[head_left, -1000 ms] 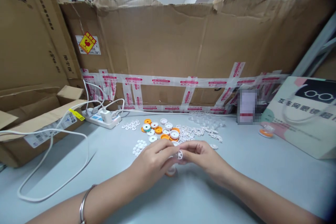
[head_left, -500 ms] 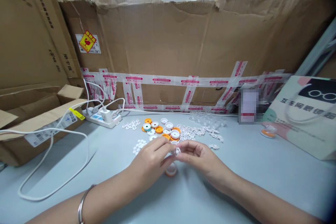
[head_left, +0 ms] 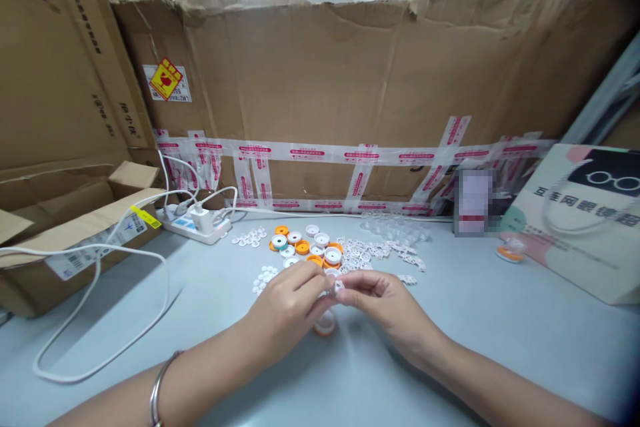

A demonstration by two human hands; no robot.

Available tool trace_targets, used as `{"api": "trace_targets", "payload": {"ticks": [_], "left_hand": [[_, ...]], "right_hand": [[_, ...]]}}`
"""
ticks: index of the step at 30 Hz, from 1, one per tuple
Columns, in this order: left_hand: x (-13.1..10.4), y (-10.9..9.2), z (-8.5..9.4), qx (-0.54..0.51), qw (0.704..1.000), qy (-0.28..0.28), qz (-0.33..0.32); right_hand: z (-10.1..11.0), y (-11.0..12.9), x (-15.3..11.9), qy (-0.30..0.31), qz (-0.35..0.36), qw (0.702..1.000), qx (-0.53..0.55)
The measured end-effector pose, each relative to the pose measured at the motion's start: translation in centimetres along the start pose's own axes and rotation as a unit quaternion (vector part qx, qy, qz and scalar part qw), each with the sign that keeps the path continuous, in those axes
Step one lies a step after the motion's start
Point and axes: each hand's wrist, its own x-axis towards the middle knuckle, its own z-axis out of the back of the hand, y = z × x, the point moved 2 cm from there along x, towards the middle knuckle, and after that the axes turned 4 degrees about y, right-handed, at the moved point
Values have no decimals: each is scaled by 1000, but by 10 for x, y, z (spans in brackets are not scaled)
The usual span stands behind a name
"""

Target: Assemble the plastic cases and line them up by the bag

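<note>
The left hand [head_left: 290, 297] and right hand [head_left: 385, 300] meet fingertip to fingertip over the table [head_left: 370, 380], pinching 1 small white part [head_left: 339, 285] between them. The left thumb and fingers close around its left side; the right thumb and forefinger press at its right end, with that hand's other fingers curled in. From here I can't make out its far side, which the left fingers cover.

Just below, near the left fingers, an orange-rimmed piece [head_left: 325, 324] with a clear top sits on the table. Beyond the hands lie orange and white rings [head_left: 333, 255], and to their right a spread of lacy white pieces [head_left: 356, 255].

To my eye this is a fitting job, so I'd have the left hand be the steady clamp and let the right thumb do the pushing, straight along the part rather than at a slant. Thin plastic like this could snap or spring away if squeezed off-centre. Light, even pressure seems best, and keeping the 2 hands low would shorten any drop.
</note>
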Motion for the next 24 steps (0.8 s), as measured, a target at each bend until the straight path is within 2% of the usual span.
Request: {"api": "trace_targets", "payload": {"ticks": [5,12,16,24], "left_hand": [[-1,2,-1,-13,1000,-2,8],[2,1,1,-45,999,1,14],[2,2,1,-64,998,5,22],[1,1,0,-53,997,15,51]], "right_hand": [[-1,0,-2,-8,-4,1000,5],[0,-3,-1,39,-21,991,129],[-1,-4,0,43,-36,984,171],[-5,-3,-2,12,-33,988,149]]}}
